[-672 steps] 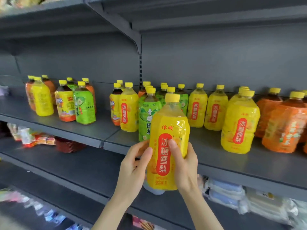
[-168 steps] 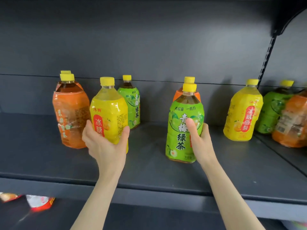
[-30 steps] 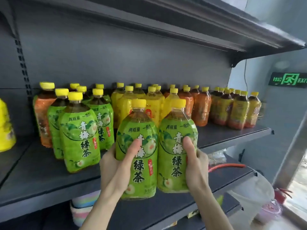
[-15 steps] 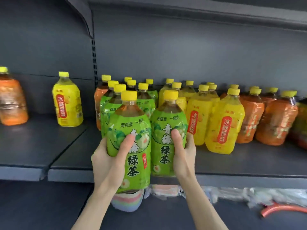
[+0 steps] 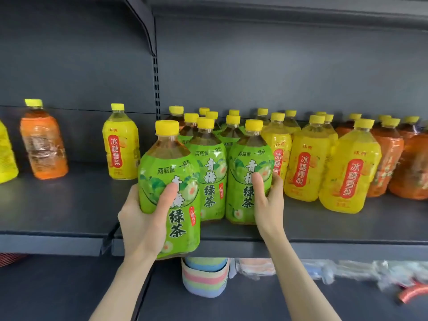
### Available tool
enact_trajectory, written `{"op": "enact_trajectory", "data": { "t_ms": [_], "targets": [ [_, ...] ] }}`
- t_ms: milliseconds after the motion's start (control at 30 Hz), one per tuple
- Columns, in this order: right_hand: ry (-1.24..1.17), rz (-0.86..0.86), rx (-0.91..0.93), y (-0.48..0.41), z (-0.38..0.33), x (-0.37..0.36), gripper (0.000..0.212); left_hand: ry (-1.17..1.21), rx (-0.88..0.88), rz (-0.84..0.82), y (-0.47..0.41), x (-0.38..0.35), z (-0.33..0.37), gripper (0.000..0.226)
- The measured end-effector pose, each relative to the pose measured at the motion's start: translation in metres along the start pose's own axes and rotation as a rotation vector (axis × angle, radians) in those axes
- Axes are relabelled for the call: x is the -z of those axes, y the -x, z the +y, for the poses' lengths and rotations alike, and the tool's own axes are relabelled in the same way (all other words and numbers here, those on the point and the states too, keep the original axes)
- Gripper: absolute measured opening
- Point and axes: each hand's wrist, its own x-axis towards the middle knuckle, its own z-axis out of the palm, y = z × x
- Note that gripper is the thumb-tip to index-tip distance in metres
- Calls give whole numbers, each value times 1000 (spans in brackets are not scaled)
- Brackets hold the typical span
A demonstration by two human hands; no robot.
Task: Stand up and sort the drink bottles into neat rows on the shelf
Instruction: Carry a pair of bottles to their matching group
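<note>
My left hand (image 5: 143, 225) grips a green tea bottle (image 5: 171, 172) with a yellow cap, held upright in front of the shelf edge (image 5: 324, 246). My right hand (image 5: 268, 200) grips a second green tea bottle (image 5: 245, 163), which stands on the shelf at the front of the green group. A third green bottle (image 5: 210, 170) stands between them, with more green ones behind. Rows of yellow pear-drink bottles (image 5: 349, 172) and orange bottles (image 5: 391, 158) stand to the right.
On the left shelf section stand a lone yellow bottle (image 5: 121, 144) and an orange bottle (image 5: 44, 147), with bare shelf around them. Below lie a striped stack of cups (image 5: 205, 279), plastic-wrapped goods (image 5: 335, 269) and a red hose (image 5: 414, 293). A bracket (image 5: 146, 24) hangs above.
Both hands have moved the two green bottles toward the shelf. The right bottle now stands on the shelf beside the green group; the left one is still held in front of the edge.
</note>
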Motion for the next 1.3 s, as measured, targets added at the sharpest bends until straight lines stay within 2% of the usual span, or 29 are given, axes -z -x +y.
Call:
{"op": "enact_trajectory", "data": {
  "t_ms": [167,300,433,500,833,1033,1133,1300],
  "targets": [
    [101,28,25,5,-1,-5,70,-34,8,2,-30,8,-15,56],
    [211,67,105,5,-4,-8,82,-15,63,-116,-52,8,-25,54],
    [246,69,153,7,-5,-9,85,-38,52,-164,-62,7,-29,33],
    [256,73,162,9,-5,-9,86,-38,58,-175,-66,5,-30,31],
    [298,62,128,15,-13,-8,83,-178,-11,-77,-65,1,-38,81],
    [399,-39,98,27,-29,7,78,-225,1,-157,-43,8,-32,80],
    [489,-6,162,37,-40,15,66,-304,3,-206,-40,18,-27,76],
    [401,48,294,55,-65,8,22,-420,-121,-122,-37,37,-23,46]
  ]
}}
